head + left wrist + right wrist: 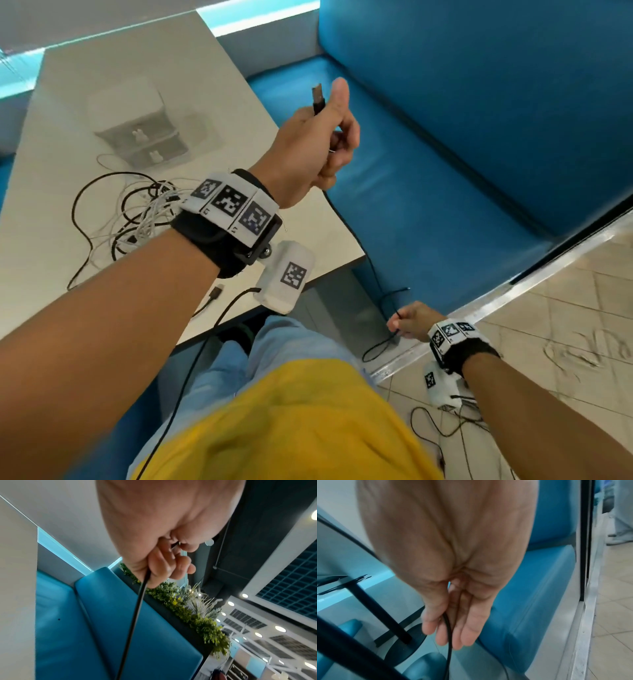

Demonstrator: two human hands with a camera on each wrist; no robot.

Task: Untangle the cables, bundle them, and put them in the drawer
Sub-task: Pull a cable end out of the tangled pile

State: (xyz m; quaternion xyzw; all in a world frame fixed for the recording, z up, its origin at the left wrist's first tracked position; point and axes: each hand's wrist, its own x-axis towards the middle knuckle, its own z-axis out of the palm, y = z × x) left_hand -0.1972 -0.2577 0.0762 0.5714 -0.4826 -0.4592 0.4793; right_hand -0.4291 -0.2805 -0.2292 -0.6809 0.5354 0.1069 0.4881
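Observation:
My left hand point(325, 137) is raised above the table's right corner and grips a black cable point(359, 246) in curled fingers, its USB plug point(318, 99) sticking up beside the thumb. The cable point(135, 615) leaves the left hand point(163, 561) and hangs down past the table edge to my right hand point(407, 322), low by the bench. The right hand point(453, 622) pinches the cable point(448, 635), which loops on below it. A tangle of black and white cables point(144, 212) lies on the table. Behind it stands a small white drawer unit point(144, 137), drawers closed.
The beige table point(68, 102) sits against a blue bench point(445, 171). A loose black plug end point(215, 293) lies near the table's front edge. The black table leg point(376, 608) stands left of my right hand. A metal floor rail point(513, 291) borders beige tiles.

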